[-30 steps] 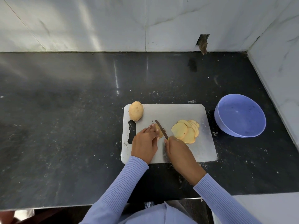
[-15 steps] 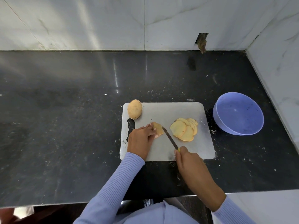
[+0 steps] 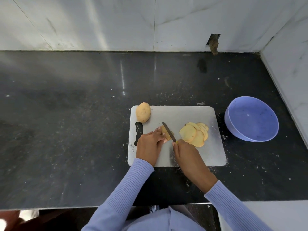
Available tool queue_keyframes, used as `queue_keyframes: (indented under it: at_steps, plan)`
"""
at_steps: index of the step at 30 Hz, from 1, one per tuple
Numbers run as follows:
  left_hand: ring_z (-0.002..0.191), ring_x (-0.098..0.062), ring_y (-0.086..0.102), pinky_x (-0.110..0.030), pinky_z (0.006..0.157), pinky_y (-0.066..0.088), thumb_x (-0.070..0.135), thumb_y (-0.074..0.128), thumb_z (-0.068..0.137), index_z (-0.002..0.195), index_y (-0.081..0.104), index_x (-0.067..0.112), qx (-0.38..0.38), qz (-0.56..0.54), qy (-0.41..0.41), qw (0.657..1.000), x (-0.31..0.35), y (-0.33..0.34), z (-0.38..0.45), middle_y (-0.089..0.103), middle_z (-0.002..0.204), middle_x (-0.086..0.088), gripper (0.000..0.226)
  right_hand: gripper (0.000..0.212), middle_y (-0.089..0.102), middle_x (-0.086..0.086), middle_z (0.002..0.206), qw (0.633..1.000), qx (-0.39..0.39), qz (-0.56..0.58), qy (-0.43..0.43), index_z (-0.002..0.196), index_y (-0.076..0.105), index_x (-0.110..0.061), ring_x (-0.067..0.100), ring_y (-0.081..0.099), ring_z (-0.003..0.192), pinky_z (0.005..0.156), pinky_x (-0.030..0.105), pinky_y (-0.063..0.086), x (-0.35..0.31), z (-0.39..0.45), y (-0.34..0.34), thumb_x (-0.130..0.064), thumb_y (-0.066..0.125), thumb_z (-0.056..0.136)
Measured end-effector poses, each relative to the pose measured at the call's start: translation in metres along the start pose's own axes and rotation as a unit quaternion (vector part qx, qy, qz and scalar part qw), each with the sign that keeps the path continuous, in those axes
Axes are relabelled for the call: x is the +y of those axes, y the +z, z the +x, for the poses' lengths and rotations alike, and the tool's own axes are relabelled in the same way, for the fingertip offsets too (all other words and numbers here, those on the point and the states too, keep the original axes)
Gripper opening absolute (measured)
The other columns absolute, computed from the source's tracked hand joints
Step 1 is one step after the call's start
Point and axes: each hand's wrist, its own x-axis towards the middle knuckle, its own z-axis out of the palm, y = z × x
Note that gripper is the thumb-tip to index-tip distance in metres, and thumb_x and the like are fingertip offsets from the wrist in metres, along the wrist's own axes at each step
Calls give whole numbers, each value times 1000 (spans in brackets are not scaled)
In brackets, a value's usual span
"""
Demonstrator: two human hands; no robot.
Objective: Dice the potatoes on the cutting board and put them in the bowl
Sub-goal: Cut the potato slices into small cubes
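A dark stone counter [image 3: 66, 130] runs below a pale marble wall, and a white cutting board [image 3: 183, 114] lies on it near the front edge.

On the board's middle, the last stub of a cut potato [image 3: 166, 135] sits under the left hand [image 3: 150, 144], whose fingertips press down on it to steady it. The right hand [image 3: 186, 154] is wrapped round the yellow handle of a knife [image 3: 169, 131], the blade laid against the stub's right side.

Just to the right of the blade, a fanned pile of round slices [image 3: 194, 134] rests on the board; about six overlap, though the exact count is hard to read. One whole potato [image 3: 143, 112], unpeeled and uncut, stands at the board's far left corner, above the handle slot.

Off the board to the right, apart from it, one lilac bowl [image 3: 251, 119] sits on the counter with nothing in it that I can see.

By my judgement the work is early: one potato is nearly sliced into rounds, but no dice are visible yet. Left to do are finishing the stub, cutting the rounds into strips and cubes, doing the same with the second potato, and moving everything to the bowl.
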Motion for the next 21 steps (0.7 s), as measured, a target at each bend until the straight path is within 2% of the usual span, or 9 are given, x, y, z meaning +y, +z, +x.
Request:
queue_keyframes:
  at_steps: [6, 12, 14, 18, 21]
  plan:
    - [96, -30, 68, -44, 84, 55, 3, 78, 74, 87, 76, 7, 8, -1, -1, 1000, 1, 2, -1, 69, 103, -14, 14, 26, 35, -5, 69, 1000, -25, -14, 1, 90, 37, -16, 18, 44, 74, 65, 30, 33, -6, 11, 4, -33, 24, 104]
    - [93, -30, 69, -45, 80, 57, 5, 77, 76, 89, 76, 8, 12, -7, -5, 1000, -1, 3, -2, 70, 102, -12, 14, 24, 41, -6, 70, 994, -52, -87, 27, 97, 35, -19, 17, 47, 68, 63, 30, 38, 7, -37, 4, -36, 21, 104]
    - [93, -30, 69, -47, 80, 57, 7, 76, 77, 91, 76, 8, 10, -2, -6, 1000, -1, 2, -2, 70, 103, -12, 14, 22, 41, -7, 70, 993, -55, -102, 32, 95, 32, -20, 16, 45, 66, 62, 29, 35, 12, -49, 4, -36, 20, 104]
    - [97, -27, 68, -45, 82, 56, 12, 74, 80, 92, 76, 11, -3, 10, 0, 1000, -2, -1, 0, 69, 107, -8, 12, 25, 47, -7, 71, 995, -60, -59, 49, 95, 38, -21, 9, 45, 62, 57, 24, 34, 17, -55, -3, -38, 22, 104]
    - [101, -27, 66, -43, 85, 55, 12, 72, 83, 89, 77, 13, -7, 21, 10, 1000, -3, -3, -1, 68, 112, -7, 9, 27, 50, -6, 69, 999, -30, -13, 33, 88, 41, -23, 6, 46, 57, 54, 19, 33, 16, -52, -11, -40, 25, 103]
